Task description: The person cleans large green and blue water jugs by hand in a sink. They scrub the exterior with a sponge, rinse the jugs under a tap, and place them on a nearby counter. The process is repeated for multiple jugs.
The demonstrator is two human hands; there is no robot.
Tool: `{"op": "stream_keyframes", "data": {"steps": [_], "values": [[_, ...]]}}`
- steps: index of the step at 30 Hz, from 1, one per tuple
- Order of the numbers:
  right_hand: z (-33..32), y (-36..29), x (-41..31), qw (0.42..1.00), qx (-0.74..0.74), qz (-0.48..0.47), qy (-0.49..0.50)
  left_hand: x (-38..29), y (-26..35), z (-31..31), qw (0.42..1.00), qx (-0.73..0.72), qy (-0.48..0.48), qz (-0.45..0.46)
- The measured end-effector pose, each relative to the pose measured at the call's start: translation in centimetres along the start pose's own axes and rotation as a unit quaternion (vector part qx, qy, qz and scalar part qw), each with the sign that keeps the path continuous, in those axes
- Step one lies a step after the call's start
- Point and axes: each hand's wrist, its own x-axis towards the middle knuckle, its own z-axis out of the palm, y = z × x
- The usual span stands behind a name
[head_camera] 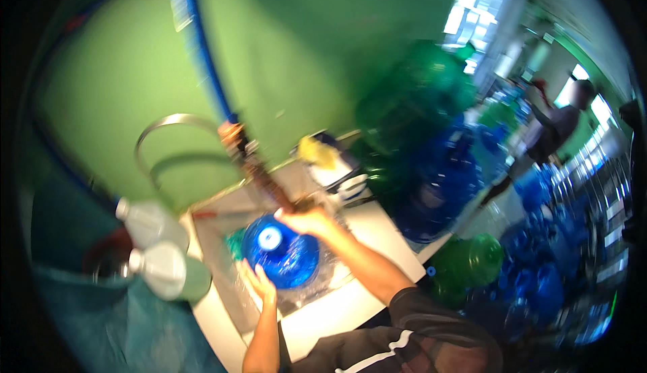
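Observation:
A large blue plastic water jug [298, 264], with a white cap or mouth, sits in a sink basin [222, 267] that seems to hold water. Against its near-left side rests my left hand [260, 282], fingers extended. My right hand [308, 220] is on the far right side of the jug, close to the lower end of a brown pipe or handle [270, 186]. That end is blurred. Green material [235, 244] shows beside the jug, perhaps a scouring pad.
Two whitish plastic bottles [156, 229] stand left of the basin. A blue hose [207, 54] comes down from above; a curved metal faucet [177, 119] arches by the wall. Green jugs [419, 95] and blue jugs [440, 181] are stacked at right. Another person [548, 130] stands farther back.

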Motion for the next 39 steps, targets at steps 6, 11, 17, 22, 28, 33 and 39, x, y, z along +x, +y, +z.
{"op": "stream_keyframes", "data": {"steps": [6, 11, 17, 22, 28, 33, 39], "values": [[5.3, -1.7, 10.0, 0.983, 0.049, -0.149, -0.100, 2.9, -6.3, -1.6, 0.867, -0.367, -0.048, -0.334], [11.8, 3.9, 16.0, 0.944, 0.113, -0.117, -0.285, 3.6, -2.5, -0.5, 0.820, -0.444, -0.142, -0.334], [7.6, -7.4, 5.0, 0.910, -0.070, -0.204, -0.355, 4.3, -3.9, -2.5, 0.818, -0.439, -0.151, -0.340], [2.4, -5.8, -1.7, 0.901, -0.102, -0.346, -0.241, 4.8, -3.8, -2.1, 0.821, -0.445, -0.167, -0.316], [1.5, 2.4, 1.4, 0.994, 0.009, -0.098, -0.055, 4.5, 6.4, -2.9, 0.981, -0.013, -0.111, 0.159], [6.8, -3.4, 0.0, 0.989, 0.001, -0.126, 0.078, 6.0, 9.7, 2.7, 0.968, 0.101, -0.223, 0.052], [7.2, -4.9, 2.7, 0.982, -0.141, -0.095, -0.085, 5.1, 4.1, 5.0, 0.988, 0.069, -0.042, 0.130]]}}
